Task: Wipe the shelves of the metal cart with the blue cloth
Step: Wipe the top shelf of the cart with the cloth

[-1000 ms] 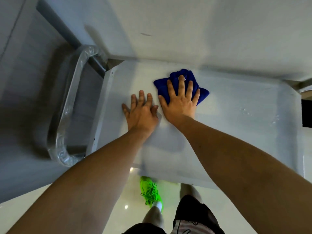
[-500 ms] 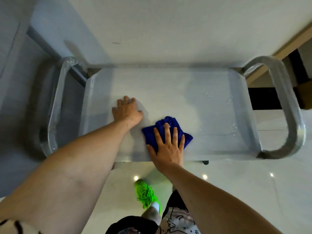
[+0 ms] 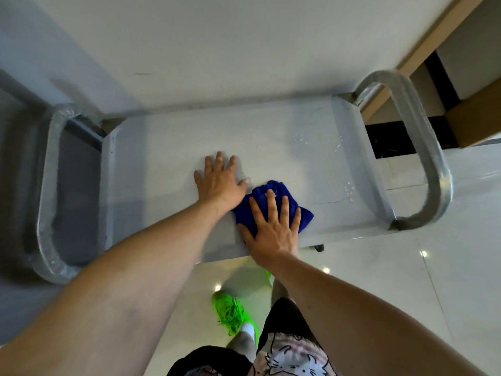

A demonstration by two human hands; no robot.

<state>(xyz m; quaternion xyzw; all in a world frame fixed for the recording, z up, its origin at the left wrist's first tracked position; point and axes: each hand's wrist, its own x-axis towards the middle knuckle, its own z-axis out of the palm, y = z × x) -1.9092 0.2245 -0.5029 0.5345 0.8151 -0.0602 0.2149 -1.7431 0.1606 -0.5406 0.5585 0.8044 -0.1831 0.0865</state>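
Top shelf of the metal cart (image 3: 168, 147), seen from above my head: a flat, rigid sheet with a low raised lip on all sides, backed against a pale wall (image 3: 217, 50). Tubular handles close both short ends — the left handle (image 3: 46, 191) and the right handle (image 3: 431, 158) — so a sweep sideways must stop at the lip, not run off. The near long edge is the only side I can reach from, and my arms cross it. Open shelf lies to the right and toward the wall; there a scatter of water droplets (image 3: 347, 188) shows what I judge is unwiped.

My left hand (image 3: 219, 180) lies flat, fingers spread, palm down on bare metal just beside the cloth; it holds nothing and seems to steady the cart, which I expect would roll on the glossy floor (image 3: 406, 280) if pushed hard.

My right hand (image 3: 273, 229) is open too, fingers splayed, pressing down on the blue cloth (image 3: 271, 191) rather than gripping it. The cloth sits bunched near the front edge, right of centre.

Handling, as I judge it — the cloth is soft, light and limp, so it will fold or slip out from under a loose palm; broad downward pressure through the whole hand suits it better than a pinch. Wet metal should let it glide.
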